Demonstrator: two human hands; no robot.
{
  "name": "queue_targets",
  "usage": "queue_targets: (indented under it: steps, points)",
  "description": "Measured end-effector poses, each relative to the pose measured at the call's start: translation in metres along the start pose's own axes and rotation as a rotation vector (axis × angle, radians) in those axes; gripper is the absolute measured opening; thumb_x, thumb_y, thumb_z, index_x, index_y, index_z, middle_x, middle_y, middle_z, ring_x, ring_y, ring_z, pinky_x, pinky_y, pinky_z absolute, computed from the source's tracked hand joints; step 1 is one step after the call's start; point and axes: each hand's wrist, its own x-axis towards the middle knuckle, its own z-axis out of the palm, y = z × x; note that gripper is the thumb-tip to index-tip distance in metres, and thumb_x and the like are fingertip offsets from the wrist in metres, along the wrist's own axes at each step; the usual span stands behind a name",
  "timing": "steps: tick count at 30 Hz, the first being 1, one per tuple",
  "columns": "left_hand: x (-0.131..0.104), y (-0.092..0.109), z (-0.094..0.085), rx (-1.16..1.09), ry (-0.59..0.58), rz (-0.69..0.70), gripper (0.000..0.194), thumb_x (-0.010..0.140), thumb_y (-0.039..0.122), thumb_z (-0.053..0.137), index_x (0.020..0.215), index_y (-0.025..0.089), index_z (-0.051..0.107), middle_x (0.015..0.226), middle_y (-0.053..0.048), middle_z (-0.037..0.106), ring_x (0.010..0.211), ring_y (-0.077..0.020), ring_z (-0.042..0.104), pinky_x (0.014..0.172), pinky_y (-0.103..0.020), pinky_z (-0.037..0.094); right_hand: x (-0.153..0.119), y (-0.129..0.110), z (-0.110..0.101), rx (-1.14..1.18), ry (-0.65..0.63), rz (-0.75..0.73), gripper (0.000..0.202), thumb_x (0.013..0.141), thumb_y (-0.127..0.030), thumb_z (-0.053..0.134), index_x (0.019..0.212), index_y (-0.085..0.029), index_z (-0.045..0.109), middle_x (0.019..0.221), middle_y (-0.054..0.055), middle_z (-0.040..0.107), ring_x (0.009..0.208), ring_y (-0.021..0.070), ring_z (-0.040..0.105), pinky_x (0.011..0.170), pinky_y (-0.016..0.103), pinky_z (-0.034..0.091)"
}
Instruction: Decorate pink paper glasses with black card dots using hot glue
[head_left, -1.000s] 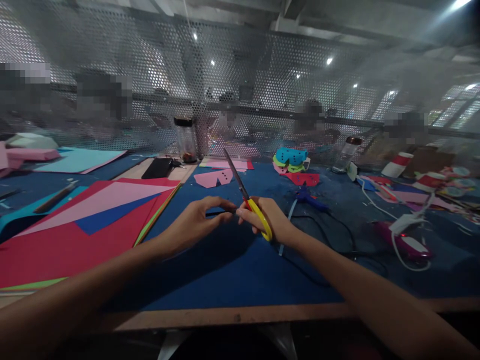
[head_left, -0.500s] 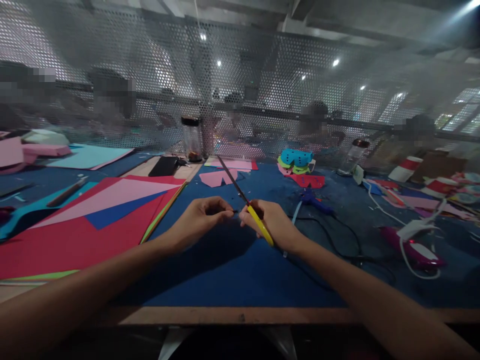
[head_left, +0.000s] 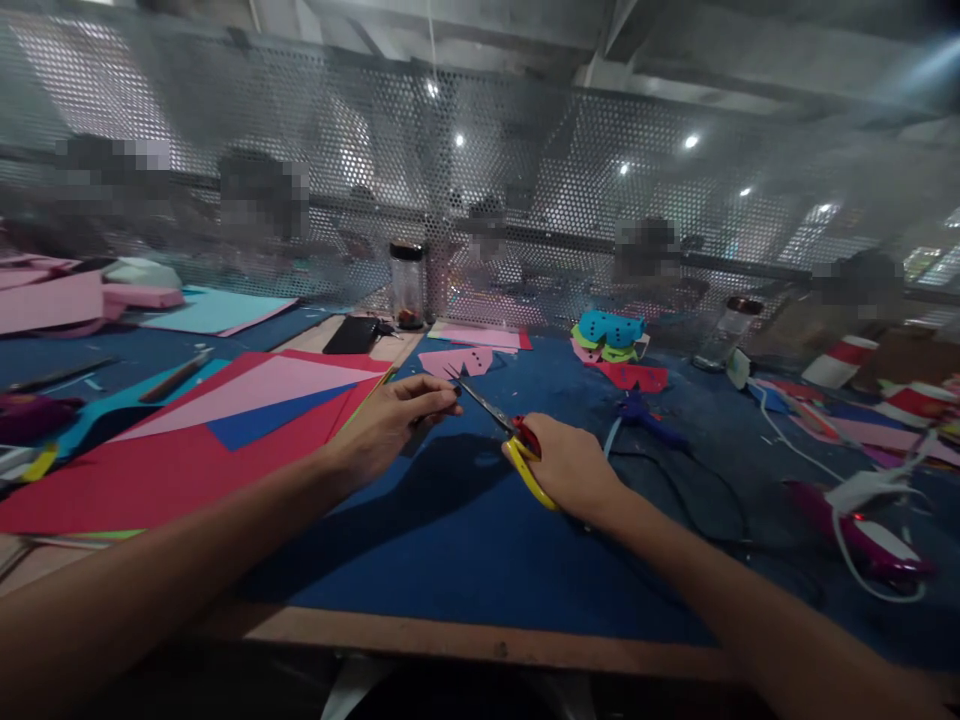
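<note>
My right hand (head_left: 566, 465) is closed round the yellow and red handles of the scissors (head_left: 491, 410). Their blades point up and left, slightly parted at the tips, close to the fingers of my left hand (head_left: 401, 420). Thumb and forefinger of that hand are pinched on a small dark piece (head_left: 458, 393), too small to make out well. Behind the blades lies a pink paper shape (head_left: 472, 360) with dark dots. Farther right are a red paper shape (head_left: 637, 377) and a stack of dotted blue and green shapes (head_left: 611, 330).
Red, pink and blue sheets (head_left: 202, 470) cover the left side. A black phone (head_left: 351, 335) and a jar (head_left: 407, 285) stand behind. At right are a blue glue gun (head_left: 649, 418), a purple glue gun (head_left: 862, 535) and cables. People sit beyond the mesh screen (head_left: 540, 180).
The scissors' handles are now gripped in my right hand, with the blades parted near my left fingers. My hands have moved apart slightly. The whole view has shifted, so the table things appear farther right.
</note>
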Motion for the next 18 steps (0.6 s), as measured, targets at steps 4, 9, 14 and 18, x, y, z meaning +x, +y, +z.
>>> queue_targets:
  steps: [4,9,14,18]
  points:
    - [0.0037,-0.0018,-0.0029,-0.09,0.035,-0.004,0.02,0.072,0.031,0.086,0.084,0.02,0.075,0.09,-0.003,0.074,0.085,-0.0132,0.066,0.071,-0.021,0.048,-0.0001,-0.001,-0.0009,-0.04,-0.004,-0.006,0.028,0.099,-0.047,0.048,0.096,-0.021,0.059,0.096,0.004,0.072,0.082,0.02,0.067,0.06,0.029,0.023]
    - [0.0049,-0.0022,-0.0038,-0.126,0.041,0.024,0.019,0.071,0.029,0.087,0.08,0.019,0.075,0.09,-0.002,0.073,0.082,-0.0123,0.065,0.073,-0.023,0.048,-0.0015,-0.0035,-0.0015,-0.071,-0.021,0.004,0.03,0.099,-0.048,0.048,0.096,-0.021,0.06,0.097,0.005,0.073,0.086,0.0207,0.068,0.061,0.03,0.025]
    - [0.0039,-0.0034,-0.0036,-0.101,0.035,0.032,0.019,0.071,0.029,0.087,0.081,0.019,0.075,0.091,-0.003,0.075,0.086,-0.014,0.066,0.074,-0.023,0.048,-0.0024,-0.0046,-0.0006,-0.091,0.007,-0.001,0.033,0.099,-0.051,0.047,0.095,-0.021,0.059,0.096,0.004,0.073,0.086,0.0211,0.069,0.061,0.03,0.025]
    - [0.0028,-0.004,-0.003,-0.057,0.03,0.033,0.02,0.072,0.032,0.086,0.082,0.019,0.074,0.089,-0.004,0.075,0.082,-0.0132,0.065,0.069,-0.022,0.046,-0.0024,-0.0052,0.0,-0.108,0.002,-0.001,0.033,0.099,-0.052,0.047,0.095,-0.021,0.059,0.094,0.004,0.074,0.085,0.0207,0.069,0.062,0.029,0.027]
